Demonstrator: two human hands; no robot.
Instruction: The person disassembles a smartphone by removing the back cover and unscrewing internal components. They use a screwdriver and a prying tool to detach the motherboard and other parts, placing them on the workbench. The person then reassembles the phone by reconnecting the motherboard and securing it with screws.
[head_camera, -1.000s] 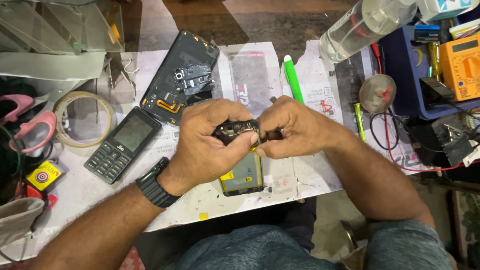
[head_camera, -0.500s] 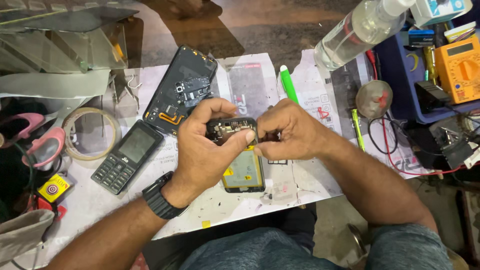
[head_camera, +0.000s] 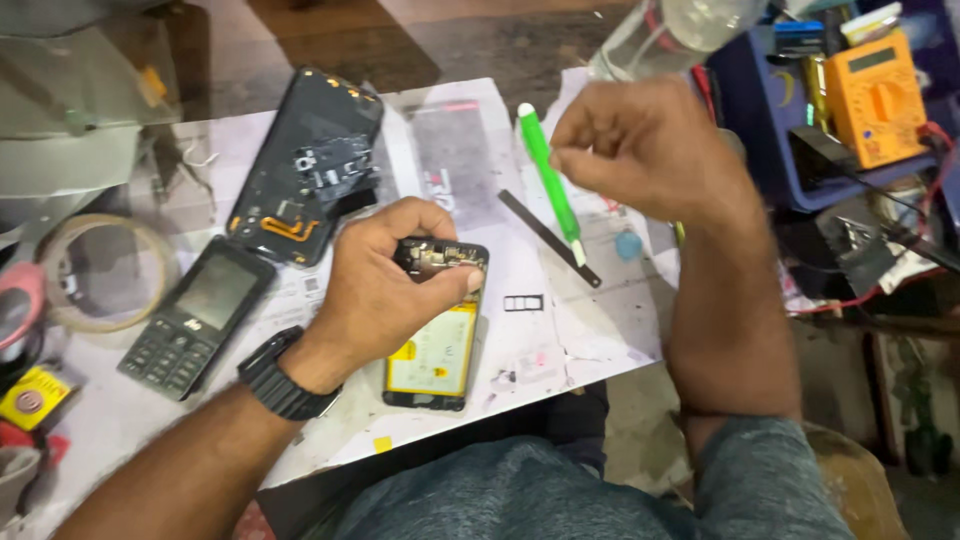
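My left hand (head_camera: 385, 290) clamped the top of the opened phone (head_camera: 435, 330), which lay near the middle of the tabletop (head_camera: 560, 330). My right hand (head_camera: 640, 150) hung above the green tool (head_camera: 548, 180), fingers pinched together, holding what I couldn't tell. I judged disassembly underway; next called for a careful, steady grip.

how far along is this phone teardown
Done: the phone is open, its yellow battery and circuit board bare; a detached back cover and a small tray frame lie on the table. In hand: the left hand grips the phone's top end; the right hand is raised clear with fingers pinched. Left: battery and board remain seated.
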